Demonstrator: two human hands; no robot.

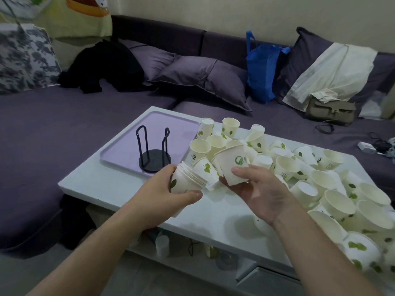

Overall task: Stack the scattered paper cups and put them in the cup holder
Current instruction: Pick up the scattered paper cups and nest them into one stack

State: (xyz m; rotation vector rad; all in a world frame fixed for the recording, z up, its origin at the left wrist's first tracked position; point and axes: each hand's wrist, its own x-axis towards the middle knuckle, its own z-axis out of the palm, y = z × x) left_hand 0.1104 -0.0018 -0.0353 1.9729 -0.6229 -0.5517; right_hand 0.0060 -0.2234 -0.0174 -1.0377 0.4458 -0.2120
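My left hand (pixel 162 189) grips a short stack of white paper cups (pixel 187 180) lying sideways, rims pointing right. My right hand (pixel 256 189) holds a single paper cup (pixel 232 165) with a green round logo, its thumb on the cup's side, just right of the stack's open end. Several loose white cups with green leaf prints (pixel 299 167) lie scattered over the right half of the white table (pixel 119 178). The black wire cup holder (pixel 154 150) stands with nothing in it on a lilac tray (pixel 171 124) at the table's far left.
A purple sofa wraps behind and left of the table, with cushions (pixel 201 77), black clothing (pixel 102 67), a blue bag (pixel 261 71) and a grey handbag (pixel 330 111) on it. Small items sit on the shelf under the table (pixel 162 245).
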